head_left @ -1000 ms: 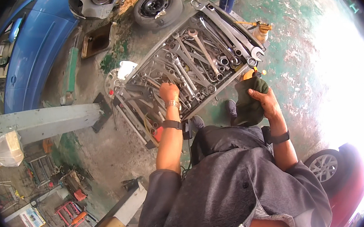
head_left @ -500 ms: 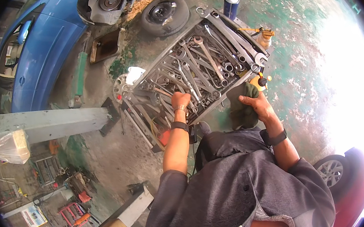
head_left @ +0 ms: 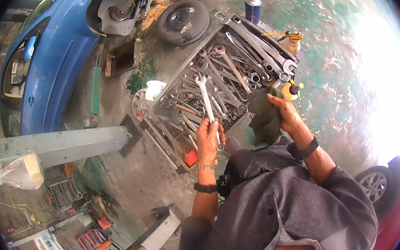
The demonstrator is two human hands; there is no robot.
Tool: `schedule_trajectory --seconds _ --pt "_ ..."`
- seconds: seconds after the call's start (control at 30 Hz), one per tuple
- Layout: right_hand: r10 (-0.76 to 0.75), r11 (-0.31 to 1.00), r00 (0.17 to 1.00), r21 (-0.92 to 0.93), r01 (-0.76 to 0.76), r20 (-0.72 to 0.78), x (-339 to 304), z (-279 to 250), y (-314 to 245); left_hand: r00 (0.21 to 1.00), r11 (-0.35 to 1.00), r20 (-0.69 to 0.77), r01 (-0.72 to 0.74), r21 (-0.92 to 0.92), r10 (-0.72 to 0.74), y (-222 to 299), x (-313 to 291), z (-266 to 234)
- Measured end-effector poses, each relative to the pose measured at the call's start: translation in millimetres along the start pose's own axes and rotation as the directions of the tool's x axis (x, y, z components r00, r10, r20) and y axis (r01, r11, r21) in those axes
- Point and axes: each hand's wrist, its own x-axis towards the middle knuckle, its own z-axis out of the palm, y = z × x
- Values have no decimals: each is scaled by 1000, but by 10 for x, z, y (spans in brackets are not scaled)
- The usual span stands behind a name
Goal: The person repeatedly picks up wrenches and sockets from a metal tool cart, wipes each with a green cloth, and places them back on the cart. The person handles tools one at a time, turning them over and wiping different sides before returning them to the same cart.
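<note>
1. Left hand gripped wrench, up across tray's near edge.
2. Right hand clutched rag by same edge.
3. Step: likely wrench handling; next move called for steady grips.

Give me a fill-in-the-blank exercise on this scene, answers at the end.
1. The left hand grips a metal ____.
2. The right hand holds a dark green ____.
3. The metal wristband is on the ____ arm.
4. The car at the picture's upper left is coloured ____.

Missing words: wrench; cloth; left; blue.
</note>
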Motion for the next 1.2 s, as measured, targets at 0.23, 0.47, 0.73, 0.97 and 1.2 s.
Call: schedule_trajectory --seconds 0.23,0.47,0.73,0.97,1.2 --pt "-103 994 989 -11 105 105 -92 1018 -148 882 601 206 -445 664 425 144 -207 549" --pt "72 943 983 333 -12 -168 359 836 -252 907 422 321 -413 807 273 338 -339 683" --pt "-216 938 964 241 249 -156 296 648 -524 975 902 205 -17 430 -79 397 -378 545" --pt "135 933 963 358 -43 -235 422 468 -592 931 980 308 180 85 -198 525 -407 549" --pt "-110 987 991 128 99 80 -64 884 -324 971 852 131 -240 466 202 258 -190 751"
